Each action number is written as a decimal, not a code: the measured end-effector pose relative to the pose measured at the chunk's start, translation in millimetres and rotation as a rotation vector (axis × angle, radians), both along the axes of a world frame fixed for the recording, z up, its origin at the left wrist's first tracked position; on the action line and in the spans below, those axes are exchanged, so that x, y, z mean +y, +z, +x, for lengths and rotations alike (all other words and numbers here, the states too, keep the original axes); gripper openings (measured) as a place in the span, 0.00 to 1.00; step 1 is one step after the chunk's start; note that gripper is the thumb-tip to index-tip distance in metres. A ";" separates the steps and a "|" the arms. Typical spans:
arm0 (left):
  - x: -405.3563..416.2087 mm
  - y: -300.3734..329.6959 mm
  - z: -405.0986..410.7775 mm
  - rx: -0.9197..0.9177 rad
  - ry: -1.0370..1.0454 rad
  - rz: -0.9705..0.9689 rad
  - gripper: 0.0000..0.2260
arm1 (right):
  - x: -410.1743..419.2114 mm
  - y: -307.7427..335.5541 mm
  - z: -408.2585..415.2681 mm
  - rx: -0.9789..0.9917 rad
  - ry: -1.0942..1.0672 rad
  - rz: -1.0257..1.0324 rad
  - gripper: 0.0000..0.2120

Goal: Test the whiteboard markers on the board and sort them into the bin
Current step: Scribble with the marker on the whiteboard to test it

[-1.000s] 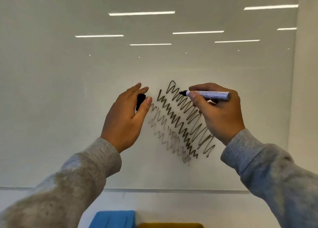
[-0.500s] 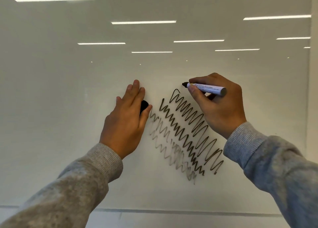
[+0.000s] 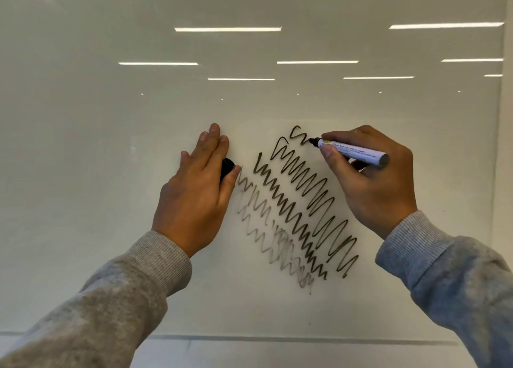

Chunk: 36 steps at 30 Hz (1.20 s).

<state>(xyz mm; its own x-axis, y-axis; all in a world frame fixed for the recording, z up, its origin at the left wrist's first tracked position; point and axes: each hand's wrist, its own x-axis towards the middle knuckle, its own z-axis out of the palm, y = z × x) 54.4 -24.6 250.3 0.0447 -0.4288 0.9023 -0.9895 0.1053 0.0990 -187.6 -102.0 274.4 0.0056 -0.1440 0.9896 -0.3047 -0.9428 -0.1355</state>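
A glossy whiteboard (image 3: 111, 173) fills the view. My right hand (image 3: 372, 181) holds a white-barrelled black marker (image 3: 352, 152), its tip touching the board at the end of a short fresh squiggle (image 3: 298, 136). Several black and faded grey zigzag lines (image 3: 294, 209) run diagonally down to the right below it. My left hand (image 3: 197, 195) rests flat against the board left of the zigzags, its fingers pointing up, with the black marker cap (image 3: 227, 168) pinched under the thumb. The bin is out of view.
The board's lower edge (image 3: 277, 338) runs across the bottom of the view. Its right edge (image 3: 499, 173) meets a pale wall. Ceiling light strips reflect in the upper half of the board.
The marker tip has come onto the board above the top zigzag and drawn a short new squiggle there. My left hand stays on the board holding the cap. The view has tilted up slightly.
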 end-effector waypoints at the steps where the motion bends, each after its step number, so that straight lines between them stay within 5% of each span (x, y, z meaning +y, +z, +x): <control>1: 0.4 0.1 -0.1 -0.001 0.003 0.002 0.27 | 0.1 -0.6 -1.1 0.019 -0.002 0.002 0.08; 36: 5.1 -3.2 -3.1 -0.018 0.056 0.054 0.29 | -0.2 -29.4 -26.6 -0.002 -0.030 0.043 0.08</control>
